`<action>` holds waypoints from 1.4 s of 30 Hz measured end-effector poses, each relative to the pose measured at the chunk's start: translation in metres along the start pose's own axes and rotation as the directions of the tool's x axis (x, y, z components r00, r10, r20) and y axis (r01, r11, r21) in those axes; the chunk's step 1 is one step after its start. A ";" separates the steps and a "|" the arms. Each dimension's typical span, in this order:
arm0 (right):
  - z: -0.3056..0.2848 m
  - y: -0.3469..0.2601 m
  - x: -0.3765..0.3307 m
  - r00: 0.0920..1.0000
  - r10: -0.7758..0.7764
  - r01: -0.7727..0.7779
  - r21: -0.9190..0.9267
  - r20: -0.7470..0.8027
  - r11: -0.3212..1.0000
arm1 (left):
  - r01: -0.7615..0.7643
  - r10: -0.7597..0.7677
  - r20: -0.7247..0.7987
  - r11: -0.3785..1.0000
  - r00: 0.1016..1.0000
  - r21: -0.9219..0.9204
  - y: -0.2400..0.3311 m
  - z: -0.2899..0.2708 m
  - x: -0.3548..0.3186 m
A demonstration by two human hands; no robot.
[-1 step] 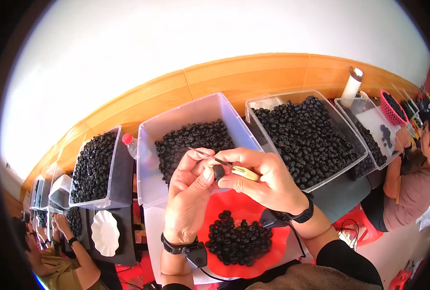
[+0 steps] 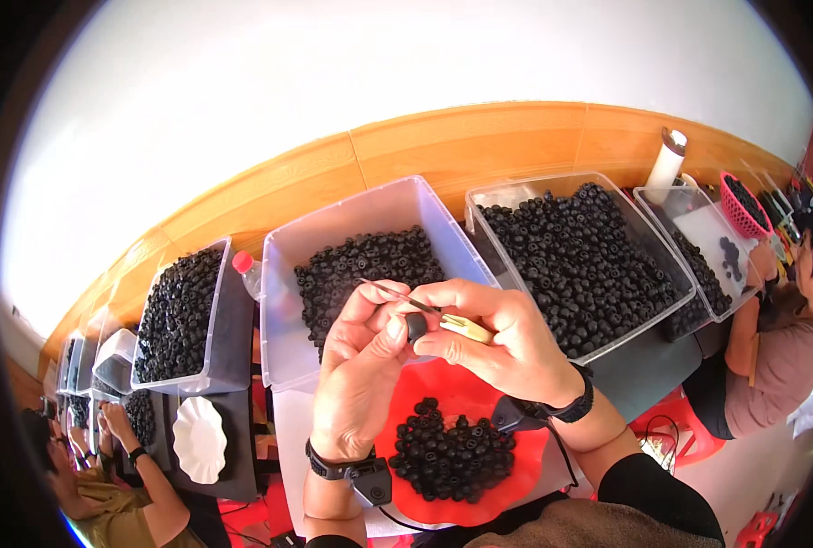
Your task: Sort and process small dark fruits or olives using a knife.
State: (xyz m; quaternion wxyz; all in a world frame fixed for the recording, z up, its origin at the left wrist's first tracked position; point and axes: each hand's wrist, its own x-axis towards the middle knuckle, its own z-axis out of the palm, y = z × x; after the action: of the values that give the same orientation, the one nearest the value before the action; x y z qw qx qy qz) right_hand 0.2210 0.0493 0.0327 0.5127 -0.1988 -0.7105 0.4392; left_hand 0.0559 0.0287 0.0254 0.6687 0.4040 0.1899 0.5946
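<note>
Between the thumb and fingers of my left hand (image 2: 356, 374) is a small black round part (image 2: 416, 326), pinched at its edge. My right hand (image 2: 489, 338) grips a slim pointed tool with a pale yellow handle (image 2: 466, 330); its thin dark shaft (image 2: 405, 299) reaches across above the black part to the left fingertips. Whether the tool touches the part, I cannot tell. Below both hands sits a red scalloped bowl (image 2: 539, 457) with a heap of similar black parts (image 2: 452, 452).
Ahead stand clear plastic bins, one (image 2: 283, 338) behind my left hand and a fuller one (image 2: 685, 297) to the right, both holding black parts. A red-capped bottle (image 2: 249, 274) is between bins at left. Co-workers sit at far left (image 2: 155, 493) and right (image 2: 781, 356).
</note>
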 end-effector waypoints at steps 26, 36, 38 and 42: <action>0.002 0.014 -0.005 0.962 -0.200 0.126 -0.348 -0.185 0.929 | -0.023 0.016 0.080 0.997 0.997 0.078 -0.006 -0.011 0.009; 0.001 0.015 -0.006 0.970 -0.083 0.027 -0.239 -0.229 0.971 | -0.141 0.151 -0.005 0.932 0.988 0.335 -0.016 -0.010 0.011; 0.001 0.013 -0.004 0.971 -0.037 -0.010 -0.195 -0.234 0.981 | -0.158 0.169 0.008 0.904 0.986 0.396 -0.016 -0.009 0.011; 0.000 0.019 -0.003 0.972 0.009 -0.038 -0.124 -0.233 0.992 | -0.182 0.204 -0.029 0.921 0.979 0.344 -0.013 -0.005 0.011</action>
State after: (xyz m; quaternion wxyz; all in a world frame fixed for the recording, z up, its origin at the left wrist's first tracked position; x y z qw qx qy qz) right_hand 0.2187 0.0570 0.0157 0.5733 -0.2896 -0.6697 0.3727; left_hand 0.0630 0.0416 0.0144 0.5210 0.5106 0.2700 0.6284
